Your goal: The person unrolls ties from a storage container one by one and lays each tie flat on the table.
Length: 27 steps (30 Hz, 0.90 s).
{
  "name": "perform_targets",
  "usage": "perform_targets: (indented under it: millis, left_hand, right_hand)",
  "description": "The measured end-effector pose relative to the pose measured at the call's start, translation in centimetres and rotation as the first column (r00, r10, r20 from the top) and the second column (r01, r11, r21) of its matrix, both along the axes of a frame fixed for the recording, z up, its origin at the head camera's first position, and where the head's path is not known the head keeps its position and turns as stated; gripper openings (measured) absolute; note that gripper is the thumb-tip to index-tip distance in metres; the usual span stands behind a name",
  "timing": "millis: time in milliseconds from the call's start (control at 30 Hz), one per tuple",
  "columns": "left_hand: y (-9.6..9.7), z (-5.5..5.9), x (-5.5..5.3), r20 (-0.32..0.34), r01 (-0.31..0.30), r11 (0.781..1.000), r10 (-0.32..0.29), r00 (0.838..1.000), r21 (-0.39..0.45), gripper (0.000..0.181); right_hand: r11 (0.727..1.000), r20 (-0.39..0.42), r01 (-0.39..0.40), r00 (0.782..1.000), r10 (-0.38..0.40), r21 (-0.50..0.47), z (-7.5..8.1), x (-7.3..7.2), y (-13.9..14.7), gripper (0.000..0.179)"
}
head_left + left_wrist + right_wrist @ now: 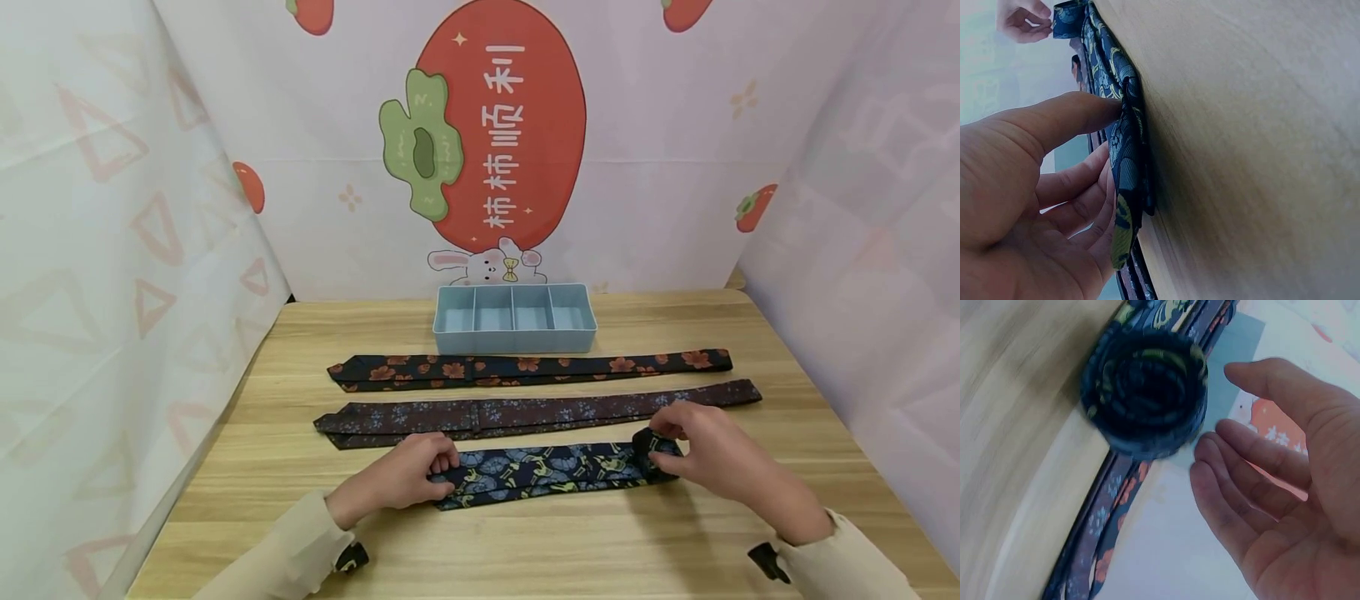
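Note:
A dark blue necktie (540, 471) with a blue and yellow pattern lies across the table nearest the person. Its right end is wound into a roll, whose spiral (1147, 394) faces the camera in the right wrist view. My left hand (412, 471) pinches the left end of this tie, thumb on the near side and fingers behind, as the left wrist view shows. Beside the roll is my right hand (708, 446). Its thumb and fingers are spread apart, and a gap shows between the fingertips (1207, 447) and the roll in the right wrist view.
Behind lies a brown necktie (540, 414) with small blue flowers, and farther back a black one (525, 367) with orange flowers. A light blue box (517, 342) with several compartments stands before the printed backdrop (645, 167). Cloth walls flank the wooden table (525, 554).

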<state>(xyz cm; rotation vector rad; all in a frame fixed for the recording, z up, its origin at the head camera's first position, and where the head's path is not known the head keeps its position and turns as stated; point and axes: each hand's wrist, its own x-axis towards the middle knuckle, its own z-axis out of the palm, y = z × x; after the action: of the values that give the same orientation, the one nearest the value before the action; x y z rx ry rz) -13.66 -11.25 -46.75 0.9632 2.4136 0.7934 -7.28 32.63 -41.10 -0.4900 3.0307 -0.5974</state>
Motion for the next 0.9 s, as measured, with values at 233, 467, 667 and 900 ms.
perform_targets:
  millis: [233,467,667,900]
  left_hand:
    - [-0.3,0.0,0.0,0.013,-0.009,1.000,0.009,1.000,0.001,0.021]
    - [-1.5,-0.3,0.2,0.003,-0.029,1.000,0.029,1.000,0.010,0.020]
    - [-2.8,-0.5,0.3,-0.011,-0.054,0.999,0.054,0.998,-0.009,0.020]
    - [-3.2,-0.4,0.1,-0.003,-0.047,0.999,0.047,0.999,-0.016,0.021]
  right_hand:
    - [0.999,-0.075,0.021,0.997,-0.019,0.036,-0.8,-0.3,-1.0,0.032]
    - [1.000,-0.106,0.020,0.994,-0.017,0.023,-1.0,-0.4,-0.7,0.032]
    - [0.999,-0.008,0.034,0.999,-0.034,0.031,-1.0,-0.6,0.5,0.030]
    - [0.999,0.060,0.044,0.997,-0.045,0.026,-1.1,-0.9,1.2,0.029]
